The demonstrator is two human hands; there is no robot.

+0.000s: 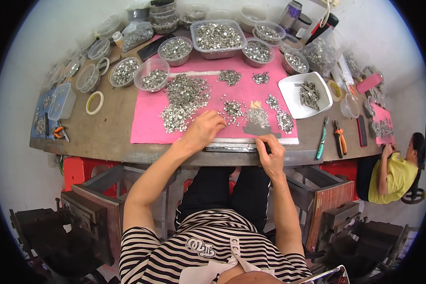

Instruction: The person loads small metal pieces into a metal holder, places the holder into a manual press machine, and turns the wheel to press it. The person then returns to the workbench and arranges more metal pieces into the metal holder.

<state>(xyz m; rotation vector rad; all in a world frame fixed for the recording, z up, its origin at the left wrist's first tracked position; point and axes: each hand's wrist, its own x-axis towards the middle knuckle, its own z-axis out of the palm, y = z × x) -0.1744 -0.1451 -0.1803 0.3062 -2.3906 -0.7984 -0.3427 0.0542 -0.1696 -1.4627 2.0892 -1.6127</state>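
Note:
My left hand (206, 128) is over the pink mat (146, 118), its fingers drawn together and pointing right, by a small pile of silvery metal pieces (233, 110). Anything between those fingertips is too small to make out. At the front edge of the table lies a narrow metal bar (232, 147) with a dark strip along it. My right hand (271, 154) is closed round the bar's right end. Just beyond that hand, a flat grey plate (258, 129) touches a patch of thin silvery pieces (257, 116). A large heap of metal pieces (187, 92) spreads beyond my left hand.
Tubs of metal pieces line the back, including a rectangular one (217, 38). A white tray (295, 102) stands to the right, above a green-handled tool (322, 139) and orange-handled pliers (340, 138). Tape (94, 102) lies left. Another person (395, 170) sits far right.

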